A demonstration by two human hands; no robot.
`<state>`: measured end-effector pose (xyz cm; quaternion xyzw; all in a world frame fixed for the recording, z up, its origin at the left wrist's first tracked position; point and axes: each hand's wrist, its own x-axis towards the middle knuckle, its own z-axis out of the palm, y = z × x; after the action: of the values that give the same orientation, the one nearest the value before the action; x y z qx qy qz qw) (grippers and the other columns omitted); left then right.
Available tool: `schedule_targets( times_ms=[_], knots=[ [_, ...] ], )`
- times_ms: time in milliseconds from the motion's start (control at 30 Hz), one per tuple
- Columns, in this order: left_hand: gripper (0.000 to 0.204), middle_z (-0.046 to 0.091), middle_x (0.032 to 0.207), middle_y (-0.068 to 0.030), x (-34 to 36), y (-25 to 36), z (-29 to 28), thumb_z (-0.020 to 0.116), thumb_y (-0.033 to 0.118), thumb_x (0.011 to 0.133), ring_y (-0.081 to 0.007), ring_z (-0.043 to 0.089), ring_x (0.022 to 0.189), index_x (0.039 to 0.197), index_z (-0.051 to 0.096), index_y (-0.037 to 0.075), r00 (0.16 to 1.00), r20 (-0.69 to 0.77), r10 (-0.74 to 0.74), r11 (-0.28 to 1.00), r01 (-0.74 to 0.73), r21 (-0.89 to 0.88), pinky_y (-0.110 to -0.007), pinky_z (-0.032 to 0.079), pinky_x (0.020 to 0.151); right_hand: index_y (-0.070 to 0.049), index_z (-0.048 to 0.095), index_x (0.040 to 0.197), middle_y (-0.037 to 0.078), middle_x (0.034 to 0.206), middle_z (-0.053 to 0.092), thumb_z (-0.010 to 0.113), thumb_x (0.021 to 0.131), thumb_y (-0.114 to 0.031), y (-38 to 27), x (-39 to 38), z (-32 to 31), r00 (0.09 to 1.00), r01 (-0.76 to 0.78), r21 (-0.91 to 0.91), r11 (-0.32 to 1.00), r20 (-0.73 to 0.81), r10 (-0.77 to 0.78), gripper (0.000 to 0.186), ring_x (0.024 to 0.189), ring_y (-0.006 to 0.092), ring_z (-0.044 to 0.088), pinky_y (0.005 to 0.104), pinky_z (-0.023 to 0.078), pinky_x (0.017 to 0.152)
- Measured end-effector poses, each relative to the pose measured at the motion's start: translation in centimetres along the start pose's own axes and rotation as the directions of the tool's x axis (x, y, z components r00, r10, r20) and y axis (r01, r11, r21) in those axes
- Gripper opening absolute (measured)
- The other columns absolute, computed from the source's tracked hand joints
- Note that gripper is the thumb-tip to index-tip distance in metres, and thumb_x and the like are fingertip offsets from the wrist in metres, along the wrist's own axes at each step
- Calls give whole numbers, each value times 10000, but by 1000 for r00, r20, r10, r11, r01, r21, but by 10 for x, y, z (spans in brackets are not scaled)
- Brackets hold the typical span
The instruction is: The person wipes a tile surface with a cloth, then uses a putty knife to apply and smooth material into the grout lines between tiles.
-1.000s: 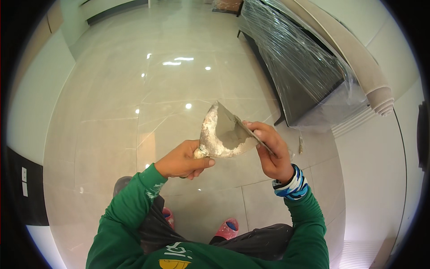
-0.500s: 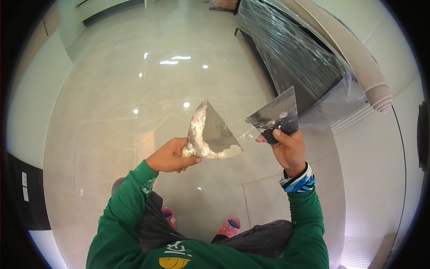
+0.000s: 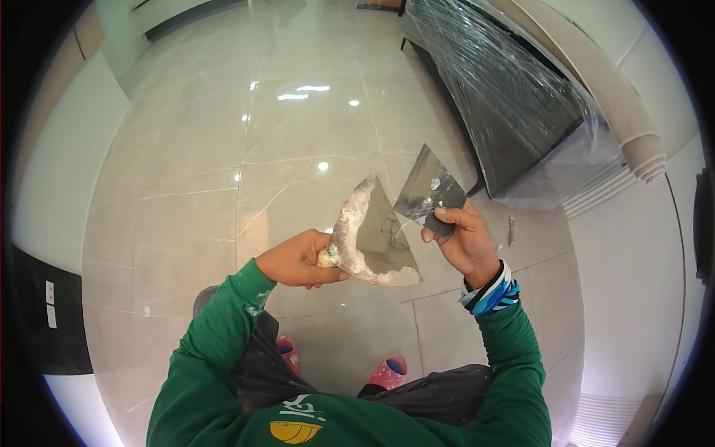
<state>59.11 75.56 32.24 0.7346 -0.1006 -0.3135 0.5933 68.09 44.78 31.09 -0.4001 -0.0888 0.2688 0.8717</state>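
A wide putty knife (image 3: 383,240) with whitish crust caked along its shoulders is in my left hand (image 3: 302,258). My fingers close round its narrow end, and the broad edge faces right. A grey smear coats part of its blade. In my right hand (image 3: 465,237) I pinch a dark, flat, four-sided blade (image 3: 430,192) with whitish smears, thumb on top. Any handle on it is hidden by the hand. The two blades are close together over the floor, with a small gap between them.
Glossy tiled floor (image 3: 186,223) lies beneath. A dark cabinet wrapped in clear plastic (image 3: 521,127) stands at the far right, with a rolled beige sheet (image 3: 640,153) on it. Pink clogs (image 3: 389,370) are on my feet. A small debris piece (image 3: 512,229) lies on the right.
My right hand has moved left and turned its dark blade more upright, closer to the putty knife. My left hand has shifted right and slightly nearer to me. The view has shifted a little.
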Motion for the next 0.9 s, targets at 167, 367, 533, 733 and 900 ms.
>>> schedule_targets(
  times_ms=[167,367,533,733,900],
  knots=[
    [209,633,656,18,1,-10,1,767,189,919,-57,589,511,1052,687,48,997,-69,19,999,-17,35,-214,470,468,70,568,1280,150,1120,699,546,981,5,-11,-23,-5,970,242,-388,889,109,-216,307,901,236,683,393,561,836],
    [238,614,676,29,2,-23,-13,749,199,922,-59,575,526,1081,666,43,997,8,-70,996,70,57,-222,472,467,-64,693,1267,128,1246,679,580,896,85,-45,-48,26,826,563,-791,239,530,-192,416,1124,281,627,385,498,926],
    [229,624,709,21,6,-19,-17,750,175,915,-62,574,528,1065,657,29,991,71,-115,991,109,80,-225,470,468,-118,717,1205,61,1253,678,636,780,66,-56,-44,51,734,641,-676,-363,678,34,470,1180,297,595,420,451,975],
    [234,635,733,21,5,-17,-19,753,188,911,-62,575,528,1058,658,33,991,56,-124,983,115,144,-229,473,457,-128,717,1110,30,1197,683,641,787,17,-40,-40,55,725,649,-588,-483,671,155,362,1206,253,569,417,436,979],
    [302,634,737,11,5,-32,-24,704,121,875,-53,536,501,1154,657,14,989,-85,-122,980,134,150,-225,451,433,-96,720,1068,41,1137,708,619,812,16,-40,-66,-7,802,587,-660,-469,552,228,297,1137,264,606,408,457,976]
  ],
)
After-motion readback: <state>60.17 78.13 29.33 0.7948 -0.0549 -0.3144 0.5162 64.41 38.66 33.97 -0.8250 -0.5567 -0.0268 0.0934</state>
